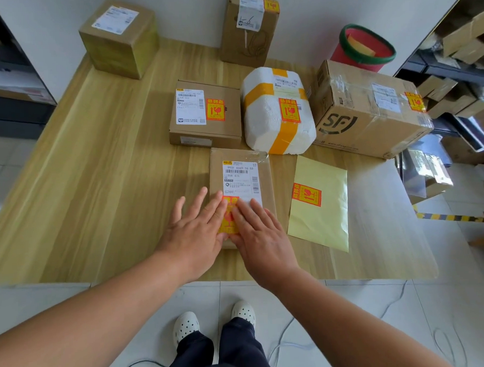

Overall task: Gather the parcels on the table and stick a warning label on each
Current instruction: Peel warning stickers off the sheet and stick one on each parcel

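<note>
A flat brown parcel (242,183) was found at the near centre of the desk (98,174), with both hands laid on it. The left hand (194,229) and the right hand (260,237) were pressed flat with fingers extended, gripping nothing, over an orange-and-yellow warning label (228,219) at the parcel's near end. Most of that label was hidden beneath the fingers, and its print could not be read.

At 3 o'clock of this parcel, just beside it, a pale yellow backing sheet (321,221) was noted, carrying one remaining label (307,194).

At 12 o'clock, a low cardboard box (205,113) and a white foam box (276,110) bound with yellow tape were recorded side by side, each bearing a warning label. At 2 o'clock a large carton (370,110) marked "SF" was seen, labelled at its far right edge and overhanging the desk edge. A tall carton (249,26) stood at the far edge, labelled on top. At 11 o'clock, well apart, a cube-shaped carton (120,39) showed only a white shipping slip.

A red bin (365,48) with a green rim was observed beyond the large carton; a yellowish sheet lay inside, and the bin's base was hidden by the carton. The contents of all parcels were sealed from view. Shipping-slip text was too small to make out.
</note>
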### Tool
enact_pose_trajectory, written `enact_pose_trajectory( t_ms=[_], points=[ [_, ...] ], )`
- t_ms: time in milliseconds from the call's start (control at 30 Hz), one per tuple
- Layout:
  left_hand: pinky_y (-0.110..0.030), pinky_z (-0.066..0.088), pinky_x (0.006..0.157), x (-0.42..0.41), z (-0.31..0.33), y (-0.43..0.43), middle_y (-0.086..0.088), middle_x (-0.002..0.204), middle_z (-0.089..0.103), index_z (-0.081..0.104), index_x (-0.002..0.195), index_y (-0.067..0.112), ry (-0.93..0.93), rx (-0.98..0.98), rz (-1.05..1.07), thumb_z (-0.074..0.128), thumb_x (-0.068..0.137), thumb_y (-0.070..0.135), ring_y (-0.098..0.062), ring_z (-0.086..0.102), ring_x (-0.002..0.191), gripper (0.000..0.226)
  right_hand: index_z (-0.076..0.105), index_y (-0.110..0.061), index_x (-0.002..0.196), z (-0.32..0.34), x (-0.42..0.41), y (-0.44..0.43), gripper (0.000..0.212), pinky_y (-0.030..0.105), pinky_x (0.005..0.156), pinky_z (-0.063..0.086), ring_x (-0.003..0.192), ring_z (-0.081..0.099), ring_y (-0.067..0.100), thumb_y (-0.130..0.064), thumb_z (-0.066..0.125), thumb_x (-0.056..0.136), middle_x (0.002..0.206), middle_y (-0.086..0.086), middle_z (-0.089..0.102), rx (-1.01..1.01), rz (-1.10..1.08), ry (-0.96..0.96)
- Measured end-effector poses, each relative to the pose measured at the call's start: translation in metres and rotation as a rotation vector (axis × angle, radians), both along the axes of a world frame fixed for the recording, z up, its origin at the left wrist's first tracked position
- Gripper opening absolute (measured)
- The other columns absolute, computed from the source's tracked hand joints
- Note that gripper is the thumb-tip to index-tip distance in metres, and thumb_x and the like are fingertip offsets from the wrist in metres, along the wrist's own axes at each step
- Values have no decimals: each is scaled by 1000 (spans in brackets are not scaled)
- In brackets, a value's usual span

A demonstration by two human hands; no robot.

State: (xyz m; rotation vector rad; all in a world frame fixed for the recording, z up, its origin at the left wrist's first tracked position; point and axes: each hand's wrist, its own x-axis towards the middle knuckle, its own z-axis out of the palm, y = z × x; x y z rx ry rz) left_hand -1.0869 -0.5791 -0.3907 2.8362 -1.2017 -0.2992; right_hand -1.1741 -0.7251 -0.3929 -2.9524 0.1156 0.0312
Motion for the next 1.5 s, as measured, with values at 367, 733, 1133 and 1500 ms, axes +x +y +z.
enact_pose_trajectory(
  t_ms=[367,733,1133,1500],
  points=[
    [-41,0,117,5,-3,9,-9,158,-6,-14,148,11,126,46,138,13,85,70,-24,-5,146,91,-7,-16,151,5,-8,-6,96,34,117,7,146,-4,20,-75,20,80,159,3,-13,185,-387,116],
    [-35,50,76,27,50,34,10,99,65,49,109,26,461,-442,346,51,91,46,-17,61,86,26,34,-17,138,54,29,12,77,28,72,48,104,59,17,-63,57,81,136,-5,49,242,-349,-59],
    [-24,39,55,119,138,42,19,76,61,54,106,37,254,-634,358,55,88,49,3,55,64,22,25,-17,147,137,132,0,82,29,94,41,127,46,19,-56,60,84,147,0,41,249,-217,-231],
    [-27,42,83,276,166,-41,17,110,60,57,111,38,451,-770,434,57,91,35,-9,53,105,20,37,-21,140,154,290,-78,69,23,83,40,114,54,16,-47,66,82,131,-4,55,322,-201,-302]
  ],
)
